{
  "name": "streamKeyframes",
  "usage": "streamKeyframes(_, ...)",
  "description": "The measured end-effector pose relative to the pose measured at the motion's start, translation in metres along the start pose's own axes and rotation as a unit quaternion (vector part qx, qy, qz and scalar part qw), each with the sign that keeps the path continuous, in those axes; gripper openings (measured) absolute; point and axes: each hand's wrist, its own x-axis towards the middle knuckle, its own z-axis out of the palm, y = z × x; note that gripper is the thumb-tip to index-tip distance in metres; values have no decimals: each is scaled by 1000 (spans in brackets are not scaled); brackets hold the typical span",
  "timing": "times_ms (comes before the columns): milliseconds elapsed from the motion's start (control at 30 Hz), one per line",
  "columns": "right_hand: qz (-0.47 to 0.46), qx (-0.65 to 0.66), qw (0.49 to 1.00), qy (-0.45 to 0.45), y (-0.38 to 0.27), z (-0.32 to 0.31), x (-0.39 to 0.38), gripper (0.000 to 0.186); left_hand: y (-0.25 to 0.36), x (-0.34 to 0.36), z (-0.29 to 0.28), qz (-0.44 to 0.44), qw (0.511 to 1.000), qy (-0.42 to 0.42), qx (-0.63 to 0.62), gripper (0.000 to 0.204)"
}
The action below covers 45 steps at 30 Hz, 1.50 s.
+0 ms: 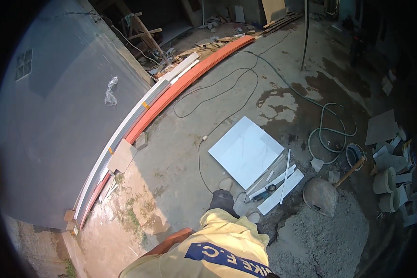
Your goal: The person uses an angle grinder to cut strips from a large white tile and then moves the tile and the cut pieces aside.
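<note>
Below me are my yellow shirt [204, 250], dark-clad leg [221, 202] and shoes. My left arm [169, 242] shows beside the shirt; its fingers are hidden. My right hand is out of sight. A large white marbled tile [245, 151] lies flat in front of my feet. Just right of my foot, white cut strips [282, 191] lie with a corded angle grinder [267, 192] among them. A mortar-crusted shovel [319, 197] rests on a grey heap of mortar or sand [324, 245], its handle pointing toward a bucket [354, 153].
Long orange and white lengths of material [190, 77] run along a grey wall [55, 139] at left. A thin cord [227, 121] and looped hose [338, 129] cross the concrete. Buckets [384, 185] and tile offcuts crowd the right; rubble and timber [146, 37] lie ahead, near an upright pole [305, 41].
</note>
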Motion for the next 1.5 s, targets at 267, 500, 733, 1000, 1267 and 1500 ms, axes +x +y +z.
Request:
streamKeyframes(267, -64, -20, 998, 19, -51, -35, 24, 29, 14, -3, 31, -49, 998, 30, 15, 37)
streamKeyframes(500, -67, -52, 996, 4, -50, -39, 24, 32, 8, -9, 36, -72, 996, 44, 28, 39)
streamKeyframes(733, -83, -91, 992, -22, -34, -40, 10, 36, 13, -6, 19, -90, 993, 55, 53, 41)
streamKeyframes(1000, -151, -197, 967, -61, -72, -29, -23, 40, 26, 8, -15, -105, 986, 94, 87, 44)
streamKeyframes(1267, -132, -253, 955, -86, -70, -21, -49, 44, 16, 57, -44, -115, 983, 111, 88, 46)
streamKeyframes(1500, -118, -299, 941, -111, -137, 25, -46, 47, 7, 67, -103, -93, 987, 118, 49, 48)
